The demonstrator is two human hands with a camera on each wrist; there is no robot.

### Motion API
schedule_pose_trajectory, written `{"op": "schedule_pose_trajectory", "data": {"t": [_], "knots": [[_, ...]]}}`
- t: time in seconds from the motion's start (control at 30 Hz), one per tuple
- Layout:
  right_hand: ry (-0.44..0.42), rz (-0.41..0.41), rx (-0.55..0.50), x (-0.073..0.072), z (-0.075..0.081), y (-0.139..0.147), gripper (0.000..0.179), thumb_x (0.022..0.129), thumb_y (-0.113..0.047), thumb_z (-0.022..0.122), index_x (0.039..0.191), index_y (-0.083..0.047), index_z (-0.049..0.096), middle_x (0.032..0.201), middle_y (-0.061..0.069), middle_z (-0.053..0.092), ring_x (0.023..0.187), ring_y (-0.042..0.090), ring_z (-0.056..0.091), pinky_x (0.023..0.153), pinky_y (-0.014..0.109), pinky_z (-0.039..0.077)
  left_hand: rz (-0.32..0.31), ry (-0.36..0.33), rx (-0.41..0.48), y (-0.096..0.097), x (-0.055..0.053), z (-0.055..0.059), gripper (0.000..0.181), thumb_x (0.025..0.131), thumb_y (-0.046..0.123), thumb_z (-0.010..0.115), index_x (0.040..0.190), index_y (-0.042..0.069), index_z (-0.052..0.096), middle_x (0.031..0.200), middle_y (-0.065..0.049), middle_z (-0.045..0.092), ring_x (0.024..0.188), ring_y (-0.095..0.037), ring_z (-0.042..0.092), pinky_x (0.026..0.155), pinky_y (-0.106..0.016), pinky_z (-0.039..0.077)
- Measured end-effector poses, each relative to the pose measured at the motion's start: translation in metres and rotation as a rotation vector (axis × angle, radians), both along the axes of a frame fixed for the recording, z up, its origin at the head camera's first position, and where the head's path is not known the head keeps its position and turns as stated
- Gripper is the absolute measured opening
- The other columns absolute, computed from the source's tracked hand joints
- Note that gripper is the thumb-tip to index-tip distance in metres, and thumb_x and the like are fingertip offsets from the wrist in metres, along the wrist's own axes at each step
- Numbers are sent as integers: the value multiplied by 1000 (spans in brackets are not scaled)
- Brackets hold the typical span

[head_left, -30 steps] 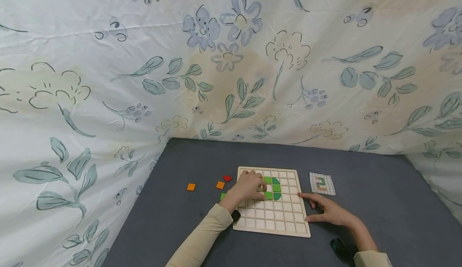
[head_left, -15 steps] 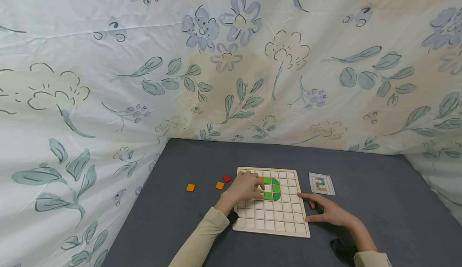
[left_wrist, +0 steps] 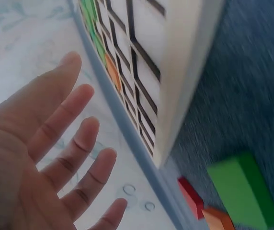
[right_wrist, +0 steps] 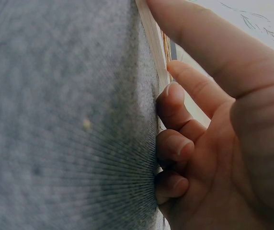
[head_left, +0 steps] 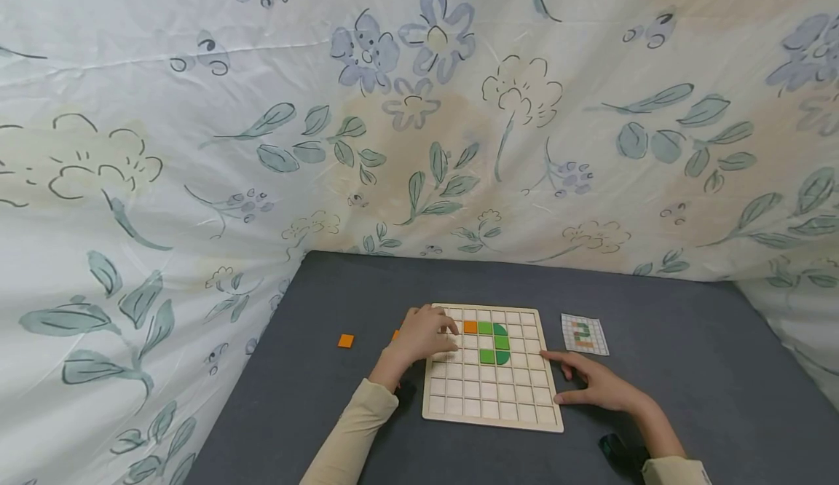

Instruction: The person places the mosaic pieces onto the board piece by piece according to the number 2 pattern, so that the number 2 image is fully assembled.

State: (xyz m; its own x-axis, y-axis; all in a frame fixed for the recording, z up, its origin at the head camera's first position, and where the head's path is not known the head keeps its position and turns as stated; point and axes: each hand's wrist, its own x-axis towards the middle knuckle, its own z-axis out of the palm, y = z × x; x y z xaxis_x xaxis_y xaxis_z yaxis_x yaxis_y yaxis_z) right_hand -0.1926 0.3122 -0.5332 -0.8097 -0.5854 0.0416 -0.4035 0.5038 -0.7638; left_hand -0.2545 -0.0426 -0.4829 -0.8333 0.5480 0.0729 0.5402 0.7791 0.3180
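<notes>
Wooden board lies below left hand's spread fingers.

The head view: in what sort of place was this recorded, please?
Probably a screened-off indoor play or work corner: floral cloth hangs behind a dark table, where a gridded board holds coloured tiles.

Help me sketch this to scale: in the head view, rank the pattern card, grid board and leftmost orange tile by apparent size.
1. Grid board
2. Pattern card
3. Leftmost orange tile
</notes>
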Motion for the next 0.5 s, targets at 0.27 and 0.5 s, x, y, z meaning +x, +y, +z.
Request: {"op": "schedule_pose_trajectory", "data": {"t": [0.27, 0.5], "knots": [[0, -2, 4, 0, -2, 1, 69, 79, -29, 73, 138, -8, 43, 83, 6, 40, 69, 14, 36, 51, 26, 27, 26, 25, 22, -19, -5, 2, 22, 80, 35, 72, 98, 24, 72, 91, 0, 60, 82, -17, 49, 86, -47, 39], [10, 3, -9, 0, -2, 1, 69, 79, -28, 73, 138, -8, 43, 83, 7, 40, 68, 15, 36, 50, 26, 27, 42, 47, -14, -33, -12, -2, 23, 79, 37, 73, 98, 25, 71, 89, 2, 58, 77, -13, 44, 84, -44, 39]]}}
